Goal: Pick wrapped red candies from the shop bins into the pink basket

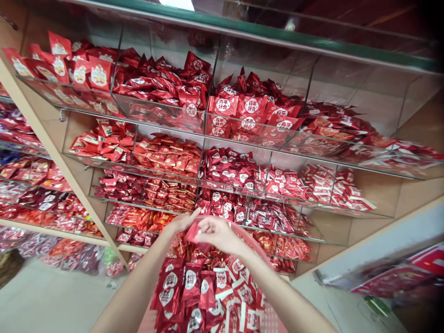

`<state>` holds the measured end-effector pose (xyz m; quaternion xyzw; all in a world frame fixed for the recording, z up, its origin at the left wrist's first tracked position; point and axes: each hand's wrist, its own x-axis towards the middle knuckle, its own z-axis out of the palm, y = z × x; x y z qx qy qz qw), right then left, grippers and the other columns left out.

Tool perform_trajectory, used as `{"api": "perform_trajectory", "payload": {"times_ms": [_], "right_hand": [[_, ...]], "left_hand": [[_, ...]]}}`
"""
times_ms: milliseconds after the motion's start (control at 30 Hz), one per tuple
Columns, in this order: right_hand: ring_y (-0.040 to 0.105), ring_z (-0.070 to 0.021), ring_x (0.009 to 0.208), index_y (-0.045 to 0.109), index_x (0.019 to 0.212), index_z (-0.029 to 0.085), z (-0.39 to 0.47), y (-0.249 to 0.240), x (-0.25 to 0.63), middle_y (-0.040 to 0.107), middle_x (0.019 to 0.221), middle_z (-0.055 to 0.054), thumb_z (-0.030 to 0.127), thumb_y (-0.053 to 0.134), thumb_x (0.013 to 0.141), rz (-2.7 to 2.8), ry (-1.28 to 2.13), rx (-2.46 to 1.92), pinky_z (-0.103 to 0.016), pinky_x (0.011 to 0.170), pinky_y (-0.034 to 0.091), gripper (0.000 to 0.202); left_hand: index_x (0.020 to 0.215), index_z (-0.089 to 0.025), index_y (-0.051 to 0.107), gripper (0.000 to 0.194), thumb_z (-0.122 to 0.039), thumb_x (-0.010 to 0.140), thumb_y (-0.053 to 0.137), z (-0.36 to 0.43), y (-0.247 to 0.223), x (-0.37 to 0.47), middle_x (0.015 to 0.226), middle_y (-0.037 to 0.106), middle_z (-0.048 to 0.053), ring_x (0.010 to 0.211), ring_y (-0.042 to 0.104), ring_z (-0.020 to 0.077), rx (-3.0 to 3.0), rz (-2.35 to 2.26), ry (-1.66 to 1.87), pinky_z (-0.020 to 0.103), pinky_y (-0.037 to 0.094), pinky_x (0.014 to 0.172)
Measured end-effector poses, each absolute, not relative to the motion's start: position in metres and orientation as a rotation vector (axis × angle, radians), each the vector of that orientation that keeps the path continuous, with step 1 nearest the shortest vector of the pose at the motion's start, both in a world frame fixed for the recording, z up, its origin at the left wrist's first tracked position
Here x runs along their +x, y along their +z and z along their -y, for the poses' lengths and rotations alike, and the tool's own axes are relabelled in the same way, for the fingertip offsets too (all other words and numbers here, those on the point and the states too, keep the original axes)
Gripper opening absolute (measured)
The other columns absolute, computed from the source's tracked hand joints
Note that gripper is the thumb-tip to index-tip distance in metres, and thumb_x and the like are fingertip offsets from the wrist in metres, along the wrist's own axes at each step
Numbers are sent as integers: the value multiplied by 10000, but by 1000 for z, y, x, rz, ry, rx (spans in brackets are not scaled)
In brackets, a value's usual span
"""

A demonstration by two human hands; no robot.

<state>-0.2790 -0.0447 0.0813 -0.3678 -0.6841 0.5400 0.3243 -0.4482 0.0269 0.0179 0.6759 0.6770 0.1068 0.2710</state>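
Over the far side of a pink plastic basket [255, 240], my two hands are close together. My right hand [218, 235] has its fingers bent and pinched on a small red snack packet [193, 232]. My left hand [181, 223] is on the other side of that packet, near the basket's far rim, with one digit stretched forward. Its other fingers are hidden, so its grip is unclear. Below my wrists, the basket holds dark red packets with white labels [190, 282] and red-and-white packets [244, 293].
Tiered shelves with glass fronts [163, 108] rise ahead, their compartments filled with red packets [222, 105]. A wooden upright [52, 143] divides off more shelves at left. Bulk bags [76, 254] lie on the tiled floor [65, 296]. Red packages [398, 273] are at lower right.
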Motion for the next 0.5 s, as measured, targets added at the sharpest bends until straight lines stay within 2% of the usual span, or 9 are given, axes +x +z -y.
{"api": "perform_trajectory", "payload": {"times_ms": [100, 200, 400, 500], "right_hand": [[485, -81, 547, 595, 732, 141, 50, 33, -305, 554, 614, 38, 243, 718, 564, 1890, 1550, -1095, -207, 521, 383, 231], [433, -65, 508, 581, 617, 134, 53, 9, -330, 521, 546, 55, 230, 688, 584, 2043, 1475, -1130, -185, 480, 323, 148], [477, -86, 545, 611, 613, 132, 60, 8, -361, 582, 597, 30, 182, 641, 599, 2142, 1429, -1099, -181, 494, 347, 60], [522, -105, 579, 637, 670, 134, 63, 12, -364, 618, 645, 5, 176, 632, 611, 2227, 1391, -1112, -187, 516, 367, 73]], "left_hand": [[888, -162, 684, 848, -730, 736, 73, -28, 20, -449, 857, 712, 89, 832, 637, 229, 1783, -1758, 218, 278, 441, 697], [916, -180, 681, 827, -716, 743, 75, -27, 21, -449, 857, 714, 75, 841, 634, 227, 1766, -1775, 208, 277, 443, 706], [973, -163, 658, 818, -714, 735, 103, -24, 24, -448, 991, 683, 116, 963, 600, 256, 1780, -1759, 235, 306, 429, 782], [933, -150, 666, 837, -717, 730, 84, -21, 27, -447, 920, 698, 124, 926, 610, 270, 1774, -1748, 244, 322, 427, 781]]}}
